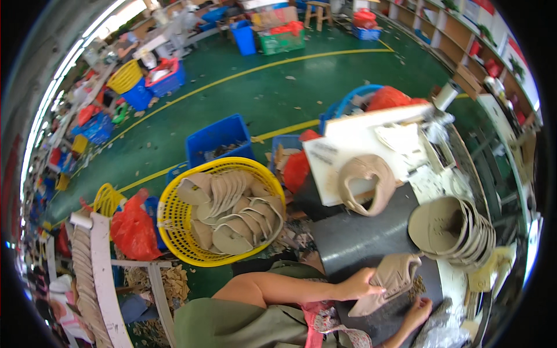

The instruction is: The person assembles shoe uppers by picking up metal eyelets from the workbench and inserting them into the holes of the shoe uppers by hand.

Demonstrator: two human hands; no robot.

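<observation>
My left hand [357, 284] grips a beige shoe upper [390, 281] by its side, over the dark grey work surface [354, 238]. Two rows of lace holes show on the upper. Closed at the fingertips, my right hand [419, 313] is just below a small heap of gold-brown bits [418, 286]; whatever it pinches is too small to make out. Beyond the heap, a nested stack of beige shoe uppers [438, 223] leans to the right. Another beige upper [348, 180], curled into a ring, rests against the white board [325, 151].
A yellow basket [174, 232] full of shoe uppers stands at my left, with a blue bin [214, 133] behind it. Red plastic bags [136, 229] hang nearby. A clear plastic bag [441, 330] lies beside my right forearm. Scraps litter the green floor [278, 81].
</observation>
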